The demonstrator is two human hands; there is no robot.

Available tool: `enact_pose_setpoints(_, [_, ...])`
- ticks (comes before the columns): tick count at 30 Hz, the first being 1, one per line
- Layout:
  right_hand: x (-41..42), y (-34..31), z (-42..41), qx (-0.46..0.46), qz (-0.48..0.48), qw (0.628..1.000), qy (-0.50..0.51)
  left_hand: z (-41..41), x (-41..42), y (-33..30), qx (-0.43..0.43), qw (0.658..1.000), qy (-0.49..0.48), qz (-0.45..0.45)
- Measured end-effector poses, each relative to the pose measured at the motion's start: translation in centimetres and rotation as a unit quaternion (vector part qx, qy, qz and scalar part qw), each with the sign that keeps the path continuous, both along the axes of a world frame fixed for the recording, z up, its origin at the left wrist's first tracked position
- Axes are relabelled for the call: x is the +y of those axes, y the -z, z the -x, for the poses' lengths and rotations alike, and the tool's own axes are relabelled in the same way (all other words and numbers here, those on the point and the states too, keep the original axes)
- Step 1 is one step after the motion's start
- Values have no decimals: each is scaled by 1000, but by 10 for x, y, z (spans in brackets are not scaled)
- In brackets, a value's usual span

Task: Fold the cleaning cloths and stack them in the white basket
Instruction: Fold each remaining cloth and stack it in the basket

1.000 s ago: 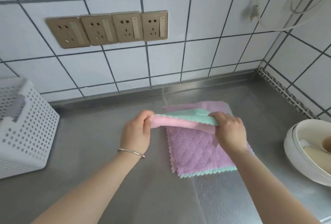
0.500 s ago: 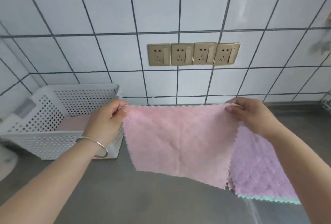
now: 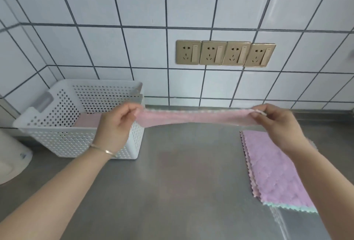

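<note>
On the grey steel counter point(image 3: 172, 191), nearest to where the person stands, the stretch just right of the white perforated plastic basket point(image 3: 63, 140) lies bare under a pink fleecy cleaning cloth point(image 3: 195, 118) held in the air. Half a second ago that cloth hung down as a full square from its top corners. Now it shows only as a thin, nearly level band, pulled taut. To my eye the lower part has swung up or away from the camera, so a first fold looks to be starting, though I cannot see where the far edge sits.

The left hand point(image 3: 118, 126), with a thin metal bangle point(image 3: 104, 150) at its wrist, keeps a pinching grip on the cloth's end right in front of the basket's near right corner. The right hand point(image 3: 275, 122) pinches the other end, well to the right of the basket.

Below that right hand, a flat pile of lilac quilted cloths with a mint-edged one beneath point(image 3: 277, 172) waits on the counter, well apart from the basket, so several cloths remain to be folded.

Further back, inside the basket, a pink folded cloth point(image 3: 89, 121) already lies on the bottom. Behind it all, right of the basket on the white tiled wall point(image 3: 134, 48), is a row of four gold sockets point(image 3: 225, 53).
</note>
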State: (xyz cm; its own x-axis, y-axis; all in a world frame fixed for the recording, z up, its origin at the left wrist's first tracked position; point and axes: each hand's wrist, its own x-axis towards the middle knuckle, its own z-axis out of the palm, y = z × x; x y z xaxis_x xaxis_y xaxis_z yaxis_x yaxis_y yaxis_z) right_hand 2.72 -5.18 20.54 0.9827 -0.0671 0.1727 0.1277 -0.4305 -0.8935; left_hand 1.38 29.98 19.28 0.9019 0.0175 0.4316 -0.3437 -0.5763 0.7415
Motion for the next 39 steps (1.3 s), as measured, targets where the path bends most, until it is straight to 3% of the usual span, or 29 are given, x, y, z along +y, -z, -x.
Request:
enact_pose_setpoints(3, [-7, 40, 19, 74, 63, 995, -11, 25, 3, 54, 51, 997, 46, -38])
enact_pose_setpoints(5, [-10, 76, 31, 129, 111, 985, -36, 36, 8, 98, 81, 985, 72, -133])
enact_pose_setpoints(10, [-16, 171, 47, 191, 294, 932, -95, 44, 9, 184, 166, 946, 101, -259])
enact_pose_setpoints(14, [-7, 204, 58, 222, 399, 877, -151, 48, -4, 202, 236, 912, 128, -311])
enact_pose_setpoints(16, [-6, 209, 57, 233, 432, 850, -191, 45, -7, 204, 290, 872, 159, -360])
enact_pose_setpoints(18, [-5, 211, 49, 254, 444, 829, -225, 34, -11, 199, 343, 859, 157, -347])
enact_pose_setpoints(20, [-2, 208, 34, 253, 439, 834, -221, 17, -17, 194, 372, 884, 126, -255])
enact_pose_setpoints(22, [6, 205, 14, 229, 430, 852, -193, -8, -27, 191, 348, 908, 86, -219])
enact_pose_setpoints(25, [25, 213, -21, 166, 440, 870, -150, -44, -50, 200, 313, 905, 96, -272])
enact_pose_setpoints(30, [76, 245, -63, 103, 428, 884, -156, -81, -88, 225, 292, 848, 130, -422])
enact_pose_setpoints(35, [90, 275, -88, 107, 476, 858, -162, -102, -84, 271, 226, 860, 76, -451])
enact_pose_setpoints(39, [61, 289, -94, 131, 490, 861, -48, -106, -62, 283, 274, 854, 50, -439])
